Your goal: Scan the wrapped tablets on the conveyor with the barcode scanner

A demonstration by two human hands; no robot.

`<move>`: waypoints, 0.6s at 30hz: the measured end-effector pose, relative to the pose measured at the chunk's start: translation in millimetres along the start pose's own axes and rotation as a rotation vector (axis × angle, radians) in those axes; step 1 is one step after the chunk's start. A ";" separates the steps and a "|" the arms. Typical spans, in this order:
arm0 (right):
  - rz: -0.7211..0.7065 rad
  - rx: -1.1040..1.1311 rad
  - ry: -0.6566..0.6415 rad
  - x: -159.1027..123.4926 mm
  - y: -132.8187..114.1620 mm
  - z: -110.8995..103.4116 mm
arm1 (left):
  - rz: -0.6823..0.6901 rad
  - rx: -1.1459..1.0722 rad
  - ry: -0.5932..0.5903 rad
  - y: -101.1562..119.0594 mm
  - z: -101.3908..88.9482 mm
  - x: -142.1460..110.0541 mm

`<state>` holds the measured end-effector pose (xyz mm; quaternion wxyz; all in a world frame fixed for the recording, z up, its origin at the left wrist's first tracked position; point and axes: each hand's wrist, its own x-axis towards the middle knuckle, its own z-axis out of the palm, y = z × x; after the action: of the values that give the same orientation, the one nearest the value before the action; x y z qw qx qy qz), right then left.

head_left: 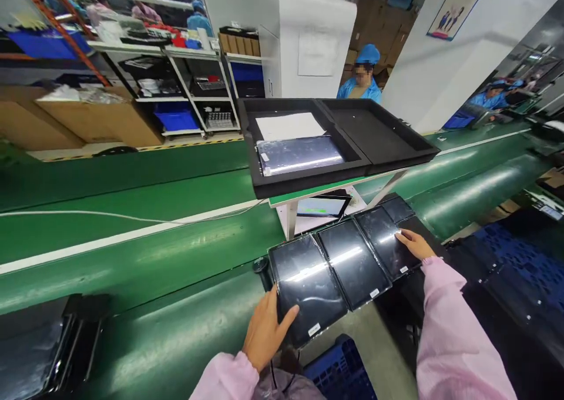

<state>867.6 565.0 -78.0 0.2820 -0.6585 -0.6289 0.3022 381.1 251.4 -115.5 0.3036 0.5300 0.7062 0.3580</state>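
Three glossy black tablet-like screens lie side by side in a slanted row, each with a small white label near its lower edge. My left hand (267,328) is at the outer edge of the left screen (311,285), thumb on its face and the other fingers along its side, partly hidden. Between the hands is the middle screen (352,262), touched by neither. My right hand (415,244) holds the right screen (381,235) near its right edge, its fingertips on the glass. A smaller dark piece (398,208) sits beyond that screen.
Ahead, an open black foam case (304,180) on a stand holds a film-covered screen (299,155) and white paper (288,125). A lit tablet (321,207) rests below. Stacked dark panels (35,347) are at left, a blue crate (341,370) below. A person in blue (361,86) is behind.
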 end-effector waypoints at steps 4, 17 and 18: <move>0.097 0.062 0.059 -35.3 26.2 8.9 | -0.109 -0.239 0.225 -3.3 -8.1 62.1; 0.220 0.758 0.287 -62.3 43.1 53.2 | -0.171 -0.516 0.422 -0.4 3.5 111.2; 0.222 0.745 0.311 -61.5 40.8 53.5 | -0.161 -0.490 0.426 -2.3 3.0 112.5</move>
<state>852.6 501.1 -141.3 0.5582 -0.6129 -0.3518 0.4346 353.7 360.2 -124.6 0.2949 0.2970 0.6862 0.5950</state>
